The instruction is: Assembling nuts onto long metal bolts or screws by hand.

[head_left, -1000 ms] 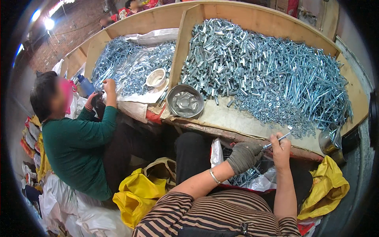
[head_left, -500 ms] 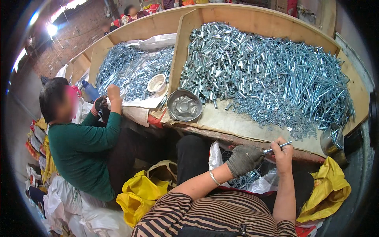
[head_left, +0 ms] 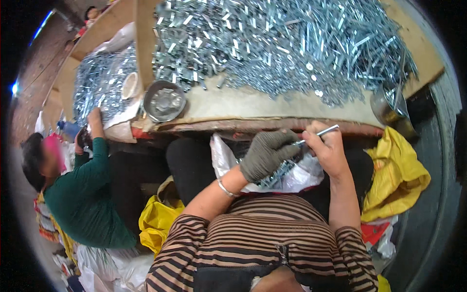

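Note:
A slim shiny metal bolt (head_left: 329, 130) slants between my two hands over my lap. My left hand (head_left: 270, 153), in a grey glove, is closed around its lower-left end and hides that part. Bare fingers of my right hand (head_left: 325, 148) pinch the shaft farther up, and its tip sticks out beyond them. Below the hands, a white plastic bag (head_left: 311, 176) lies open with finished-looking metal pieces (head_left: 273, 179) inside, partly covered by my left hand.
Ahead is a wooden bin (head_left: 145, 48) with heaps of metal sleeves (head_left: 204, 44), small nuts and washers (head_left: 296, 73) and long bolts (head_left: 360, 39). A metal bowl (head_left: 152, 113) and a metal can (head_left: 384, 113) stand at its edge. Yellow sacks (head_left: 396, 180) flank me; a co-worker (head_left: 80, 204) sits left.
The view has tilted down and turned right. My hands still hold the bolt together, now closer to each other. The co-worker's raised hand has come down to the bin's edge.

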The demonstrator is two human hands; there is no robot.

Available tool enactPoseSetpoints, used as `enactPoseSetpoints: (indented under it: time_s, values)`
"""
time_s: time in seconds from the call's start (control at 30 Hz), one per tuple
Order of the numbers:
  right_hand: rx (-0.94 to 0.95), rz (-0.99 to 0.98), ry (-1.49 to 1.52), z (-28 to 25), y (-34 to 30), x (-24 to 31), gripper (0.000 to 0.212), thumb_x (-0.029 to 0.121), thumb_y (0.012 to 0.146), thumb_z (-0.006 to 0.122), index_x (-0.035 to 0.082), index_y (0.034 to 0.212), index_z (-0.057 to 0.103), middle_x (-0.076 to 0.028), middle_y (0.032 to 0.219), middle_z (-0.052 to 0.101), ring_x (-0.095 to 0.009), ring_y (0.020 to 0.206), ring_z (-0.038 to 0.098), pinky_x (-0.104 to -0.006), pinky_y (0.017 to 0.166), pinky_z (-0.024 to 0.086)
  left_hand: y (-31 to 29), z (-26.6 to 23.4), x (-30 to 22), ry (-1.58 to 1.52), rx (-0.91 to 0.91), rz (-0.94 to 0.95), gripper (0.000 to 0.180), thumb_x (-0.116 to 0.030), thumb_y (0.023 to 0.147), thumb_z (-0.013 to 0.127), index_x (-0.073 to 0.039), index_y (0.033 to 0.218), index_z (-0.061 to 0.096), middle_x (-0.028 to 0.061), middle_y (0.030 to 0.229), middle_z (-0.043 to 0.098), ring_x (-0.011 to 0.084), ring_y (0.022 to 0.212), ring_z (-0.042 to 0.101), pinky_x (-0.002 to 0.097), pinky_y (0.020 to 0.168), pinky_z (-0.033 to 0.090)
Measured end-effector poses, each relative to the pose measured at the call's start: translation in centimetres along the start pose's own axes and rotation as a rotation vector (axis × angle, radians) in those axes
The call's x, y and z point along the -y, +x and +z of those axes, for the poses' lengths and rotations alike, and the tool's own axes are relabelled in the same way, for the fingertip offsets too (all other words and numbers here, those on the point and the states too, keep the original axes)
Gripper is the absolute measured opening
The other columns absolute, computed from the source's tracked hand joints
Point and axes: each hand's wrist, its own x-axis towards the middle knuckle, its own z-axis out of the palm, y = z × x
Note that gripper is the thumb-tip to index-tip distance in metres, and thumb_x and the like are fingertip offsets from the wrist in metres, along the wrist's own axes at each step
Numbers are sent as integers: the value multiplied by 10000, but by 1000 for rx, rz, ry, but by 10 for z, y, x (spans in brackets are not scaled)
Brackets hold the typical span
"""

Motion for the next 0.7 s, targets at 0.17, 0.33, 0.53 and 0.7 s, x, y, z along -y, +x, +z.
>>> enactPoseSetpoints:
  time_s: [0.17, 0.33, 0.53, 0.7]
  values:
    - [265, -206, 341, 9, -16, -18, 189, 135, 823, 629, 31, 693, 539, -12, 625, 456, -105, 575, 398, -263, 522, 307, -4, -30, 2, -501, 429, -398, 173, -170, 819, 644, -24, 912, 656, 7, 663, 559, 47, 576, 493, 222, 544, 413]
    - [228, -78, -202, 7, 10, -49, 148, 128, 804, 667, 15, 843, 578, -21, 714, 551, -91, 638, 518, -269, 593, 444, -21, -52, 36, 203, 115, -14, 186, -187, 812, 652, -4, 835, 627, 4, 659, 576, 106, 616, 513, 275, 568, 432]
    - [-519, -295, -786, -33, 65, -88, 181, 240, 851, 607, 74, 909, 561, -122, 786, 613, -331, 737, 610, -412, 603, 469, 46, -140, 56, 855, -423, -380, 216, -257, 839, 593, -55, 909, 621, 167, 898, 642, 302, 844, 634, 375, 748, 487]
    - [-454, -295, -941, -37, 71, -96, 91, 139, 831, 599, 58, 870, 581, -103, 828, 591, -317, 766, 586, -380, 638, 457, 90, -148, 87, 1289, -272, -477, 300, -363, 842, 545, -111, 990, 611, 190, 931, 648, 376, 886, 620, 453, 779, 478]
